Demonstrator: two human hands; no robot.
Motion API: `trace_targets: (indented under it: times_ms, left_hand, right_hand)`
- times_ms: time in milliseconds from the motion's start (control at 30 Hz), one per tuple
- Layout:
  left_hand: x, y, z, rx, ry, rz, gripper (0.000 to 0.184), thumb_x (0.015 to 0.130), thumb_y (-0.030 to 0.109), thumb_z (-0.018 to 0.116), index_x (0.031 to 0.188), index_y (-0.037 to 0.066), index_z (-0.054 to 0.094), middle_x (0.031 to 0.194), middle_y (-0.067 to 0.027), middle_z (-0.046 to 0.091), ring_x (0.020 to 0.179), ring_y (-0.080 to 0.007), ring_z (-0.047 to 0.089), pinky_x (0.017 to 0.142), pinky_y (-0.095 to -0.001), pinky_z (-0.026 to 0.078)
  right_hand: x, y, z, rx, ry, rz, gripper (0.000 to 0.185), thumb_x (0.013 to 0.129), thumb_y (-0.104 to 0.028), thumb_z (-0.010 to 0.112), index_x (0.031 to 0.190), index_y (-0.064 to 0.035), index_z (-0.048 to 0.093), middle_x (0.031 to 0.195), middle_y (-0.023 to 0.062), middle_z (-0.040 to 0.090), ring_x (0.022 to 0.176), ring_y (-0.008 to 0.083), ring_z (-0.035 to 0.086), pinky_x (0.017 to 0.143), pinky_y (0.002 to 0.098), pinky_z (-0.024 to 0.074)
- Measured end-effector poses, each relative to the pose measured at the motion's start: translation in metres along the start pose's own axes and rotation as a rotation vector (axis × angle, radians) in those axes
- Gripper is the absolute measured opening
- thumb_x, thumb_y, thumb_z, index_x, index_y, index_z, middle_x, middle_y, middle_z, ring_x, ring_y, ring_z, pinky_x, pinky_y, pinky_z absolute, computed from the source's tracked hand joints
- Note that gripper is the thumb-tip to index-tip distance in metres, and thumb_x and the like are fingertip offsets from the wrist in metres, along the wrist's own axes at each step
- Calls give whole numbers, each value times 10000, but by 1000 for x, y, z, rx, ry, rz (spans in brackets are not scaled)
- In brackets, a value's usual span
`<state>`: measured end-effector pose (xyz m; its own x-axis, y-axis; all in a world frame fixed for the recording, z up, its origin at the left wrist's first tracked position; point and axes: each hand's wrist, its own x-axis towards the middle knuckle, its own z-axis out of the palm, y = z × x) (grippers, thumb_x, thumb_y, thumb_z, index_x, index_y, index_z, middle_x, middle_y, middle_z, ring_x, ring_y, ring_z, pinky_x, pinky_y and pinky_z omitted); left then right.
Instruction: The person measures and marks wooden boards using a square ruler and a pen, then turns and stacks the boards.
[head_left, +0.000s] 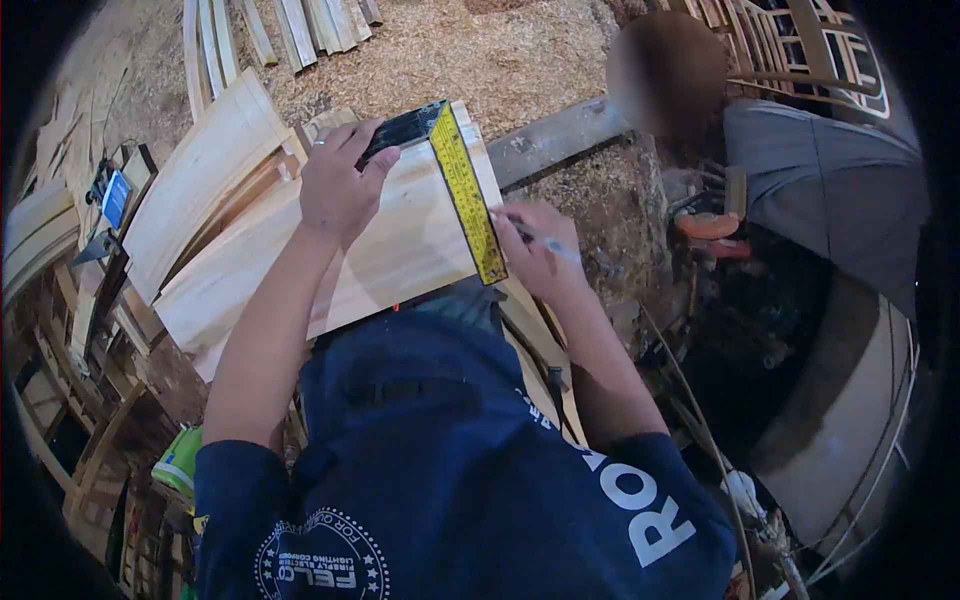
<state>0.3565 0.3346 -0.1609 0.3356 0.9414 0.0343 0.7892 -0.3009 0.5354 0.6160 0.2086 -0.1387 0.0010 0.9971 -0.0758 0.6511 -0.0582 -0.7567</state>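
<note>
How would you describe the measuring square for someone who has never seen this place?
Find the pale wooden board in front of the dark blue shirt. Across its right end lies the square, with the left hand at its black handle. Its bright yellow blade with dark markings sets it apart from the plain board.

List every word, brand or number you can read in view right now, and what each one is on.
"FELCO": shirt, round logo, upside down.
"FIREFLY" and "LIGHTING": same logo, smaller; the words beside them are hard to read.
"FOR": logo's ring; the rest is unclear.
"RO": shirt, large white letters; the next is cut off by a fold.
Square: markings on the yellow blade, too small to read.
Blue screen: too small to read.
</note>
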Motion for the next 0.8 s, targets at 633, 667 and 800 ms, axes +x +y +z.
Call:
trace_targets:
  times_ms: [633,667,800]
  left_hand:
    - [15,22,-39,146,-219,-188,608,882,489,763,1243,36,581,1230,-198,655,1178,-392,639,946,-501,517]
    - [11,13,-47,102,-177,-251,590,895,506,750,1224,43,589,1180,-178,659,1113,-384,656,917,-500,529]
    - [-23,-48,-71,-585,-40,-703,505,962,563,675,1120,87,622,968,-70,654,886,-280,663,796,-456,541]
  right_hand:
    - [-14,-39,-50,460,342,313,265,1074,-183,558,1256,-19,658,1038,90,736,855,100,630,758,259,510]
    - [-9,-43,-47,487,361,305,274,1081,-194,545,1257,-12,649,1034,91,733,835,99,624,744,261,511]
    - [11,-51,-19,581,346,342,339,1099,-254,516,1268,27,600,1065,123,719,820,118,624,730,273,521]
